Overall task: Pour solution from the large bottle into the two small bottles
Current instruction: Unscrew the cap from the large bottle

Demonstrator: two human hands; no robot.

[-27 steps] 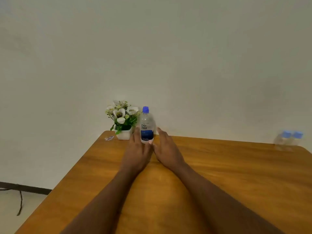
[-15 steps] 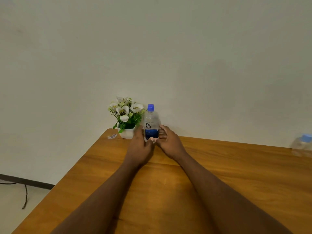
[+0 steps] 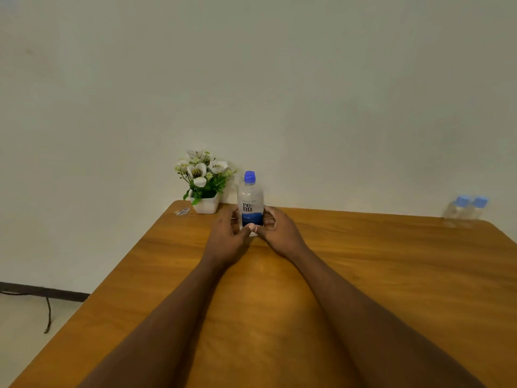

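Observation:
The large clear bottle [image 3: 249, 201] with a blue cap and a blue-and-white label stands upright near the table's far edge. My left hand [image 3: 228, 238] wraps its lower left side and my right hand [image 3: 277, 233] its lower right side, both thumbs meeting across the front of its base. Two small clear bottles with blue caps, one [image 3: 456, 212] beside the other [image 3: 475, 210], stand close together at the far right corner, well away from both hands.
A white pot of white artificial flowers [image 3: 204, 182] stands just left of the large bottle, against the wall. A small wrapper [image 3: 182, 211] lies at the far left corner. The wooden table [image 3: 363, 275] ends in rounded corners; a cable lies on the floor at left.
Both hands went from lying flat beside the bottle to closing around its lower part. The view shifted, so the small bottles are back in sight at right.

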